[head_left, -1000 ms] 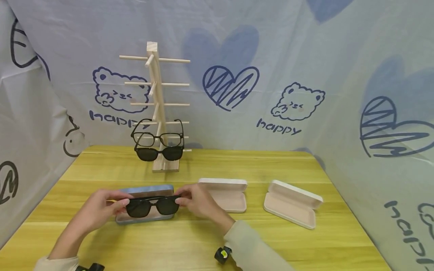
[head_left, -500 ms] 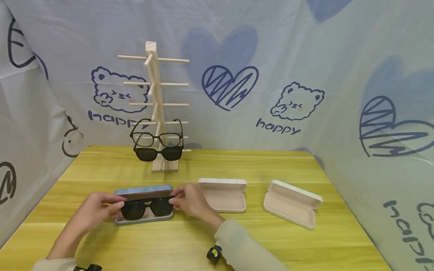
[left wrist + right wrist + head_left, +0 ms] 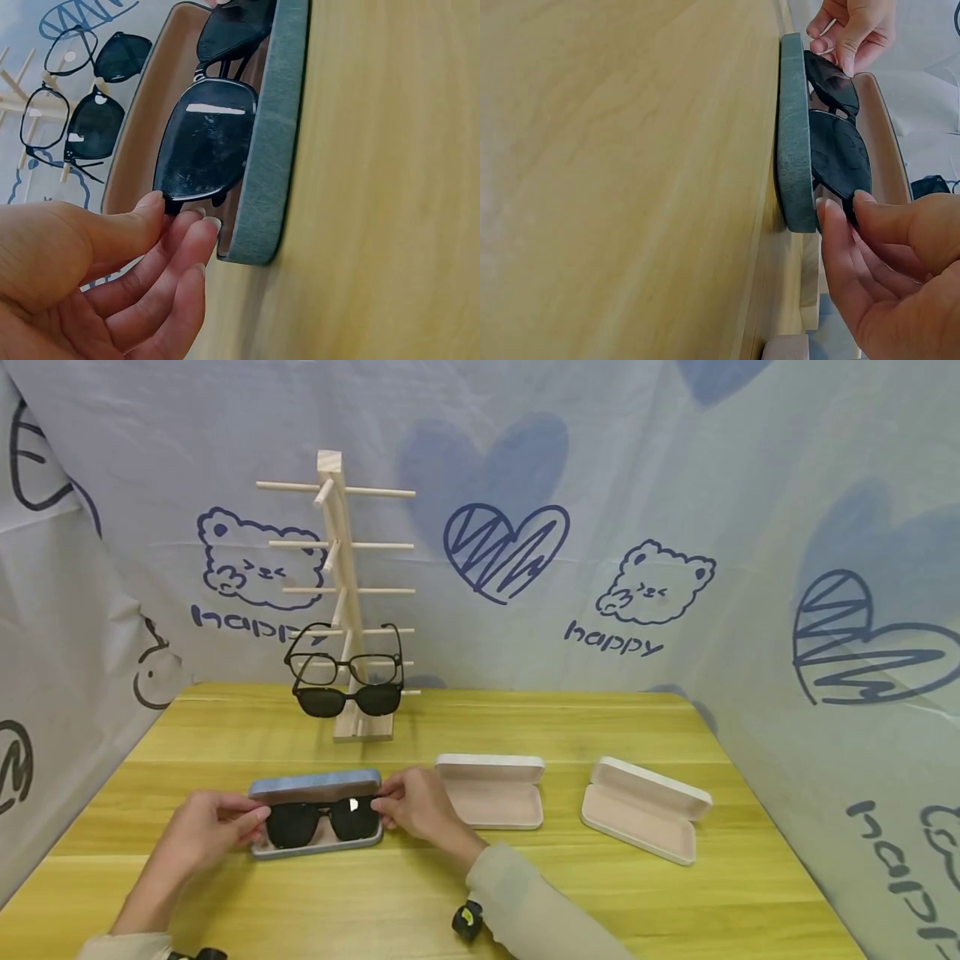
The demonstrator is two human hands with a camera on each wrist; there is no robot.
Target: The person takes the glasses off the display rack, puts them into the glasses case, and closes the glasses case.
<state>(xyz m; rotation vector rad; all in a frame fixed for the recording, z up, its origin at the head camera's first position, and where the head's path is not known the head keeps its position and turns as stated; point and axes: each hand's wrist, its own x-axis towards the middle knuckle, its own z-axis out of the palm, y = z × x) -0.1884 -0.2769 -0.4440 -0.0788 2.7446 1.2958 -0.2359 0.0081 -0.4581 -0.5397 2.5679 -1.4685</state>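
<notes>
Currently, left hand [image 3: 206, 828]: thumb and fingertips brought almost together, pinching the left end of the dark sunglasses [image 3: 292, 825]
Right hand [image 3: 422, 806]: thumb and forefinger in a like pinch, gripping the other end of the same frame
Dark sunglasses: between the two hands, inside the lower half of the blue case, lenses facing up; whether they touch its bottom cannot be told
Blue case [image 3: 318, 852]: right beneath the grip, its lid raised on the far side
First white case [image 3: 498, 808]: just right of the right hand, which partly covers it, open
Second white case [image 3: 637, 825]: farther right of the grip, open, turned at an angle
Wooden stand [image 3: 338, 514]: beyond the grip, upright, clear glasses [image 3: 343, 664] hanging above tinted glasses [image 3: 322, 702] on its lower pegs
Table [image 3: 637, 910]: under everything, yellowish wood grain
Printed cloth [image 3: 517, 647]: behind the stand, hearts and bears
</notes>
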